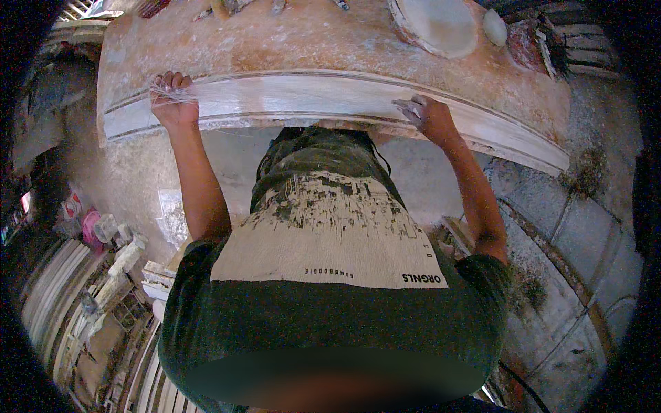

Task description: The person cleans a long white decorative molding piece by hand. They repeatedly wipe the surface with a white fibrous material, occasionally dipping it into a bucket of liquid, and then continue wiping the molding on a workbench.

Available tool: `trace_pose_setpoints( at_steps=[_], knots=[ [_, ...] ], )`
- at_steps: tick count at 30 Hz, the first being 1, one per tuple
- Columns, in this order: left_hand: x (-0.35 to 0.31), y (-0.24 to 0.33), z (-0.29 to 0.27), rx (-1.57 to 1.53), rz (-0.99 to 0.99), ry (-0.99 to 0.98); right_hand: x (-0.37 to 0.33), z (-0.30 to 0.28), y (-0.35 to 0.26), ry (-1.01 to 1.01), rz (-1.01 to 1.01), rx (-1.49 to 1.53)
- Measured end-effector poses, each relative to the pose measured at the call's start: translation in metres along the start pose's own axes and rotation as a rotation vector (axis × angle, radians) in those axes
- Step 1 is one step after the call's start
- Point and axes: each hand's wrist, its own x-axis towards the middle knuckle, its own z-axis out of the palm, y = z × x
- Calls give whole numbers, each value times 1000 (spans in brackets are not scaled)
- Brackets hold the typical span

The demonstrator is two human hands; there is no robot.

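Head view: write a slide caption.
Left hand clutching pale strands over a long white board, right hand farther along.

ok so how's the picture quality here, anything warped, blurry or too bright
Head view: fisheye distortion seems to bow the long white strip, and the corners go black; head view: the dark shirt blurs towards the bottom edge; head view: shadows look grainy, a patch at upper left glares, left hand and right hand fairly clear.

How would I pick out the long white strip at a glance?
Find the big, stained, orange-brown table at the top of the picture. Along its near edge lies the white strip. Its long, narrow shape and lined edges set it apart from the round tub farther back.
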Motion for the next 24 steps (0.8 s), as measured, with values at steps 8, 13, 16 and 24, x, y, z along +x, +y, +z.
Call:
trace_pose_setpoints(
  at_steps=[8, 13, 16, 24],
  knots=[
    [-1, 31, -15, 208, 239, 312, -21, 0, 25, 139, -91, -70],
    [3, 49, -12, 216, 377, 461, -26, -32, 26, -159, 271, 839],
    [6, 81, -20, 179, 409, 387, -29, -39, 63, -267, 344, 620],
    [6, 92, 0, 211, 483, 453, -49, -21, 131, -140, 305, 97]
  ],
)
